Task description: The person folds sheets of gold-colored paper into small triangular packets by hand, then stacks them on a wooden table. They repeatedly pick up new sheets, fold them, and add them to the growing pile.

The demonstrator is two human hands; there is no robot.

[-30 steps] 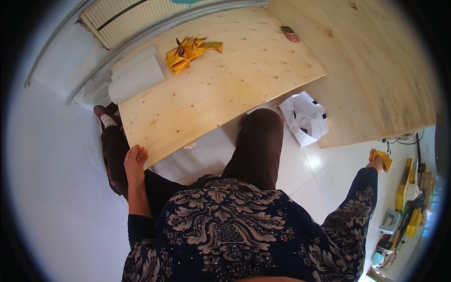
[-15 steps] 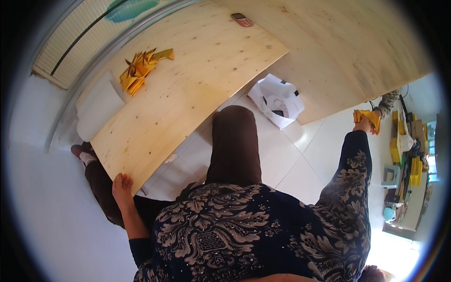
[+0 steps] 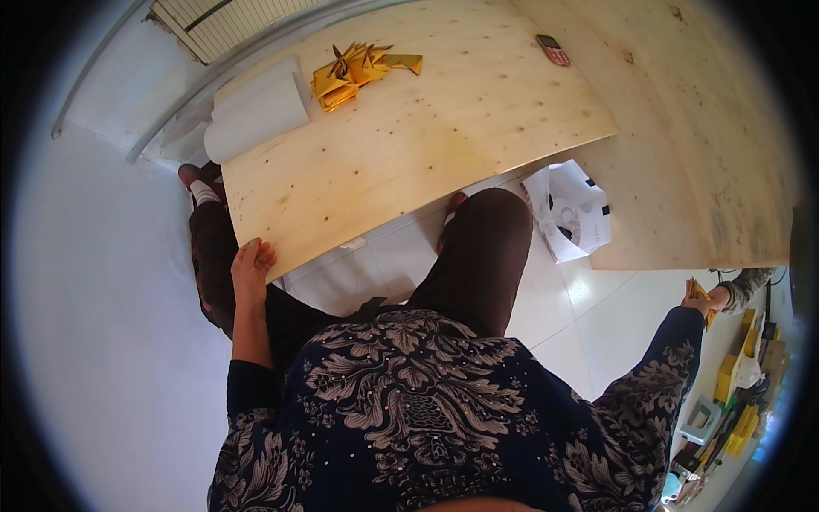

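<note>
Right of the pale rectangular plywood table (image 3: pixel 384 154), right fingers (image 3: pixel 699 301) grip folded golden paper (image 3: pixel 692 288), seemingly mid-handover needing release; left fingers (image 3: pixel 266 254) half-open.

Pale wooden table (image 3: pixel 409 128), white sheet (image 3: pixel 260 111) at left end, heap of folded gold pieces (image 3: pixel 345 81), red phone (image 3: pixel 554 53) toward right edge

Phone (image 3: pixel 553 50) at one o'clock, lying flat. Slatted panel (image 3: pixel 230 19) at eleven; white sheet (image 3: pixel 260 115) between ten and eleven, its near edge curved. Wooden board (image 3: pixel 691 136) at two. White bag (image 3: pixel 590 229) between two and three, on tiled floor (image 3: pixel 554 328). Grey stool (image 3: pixel 695 433) at four.
</note>
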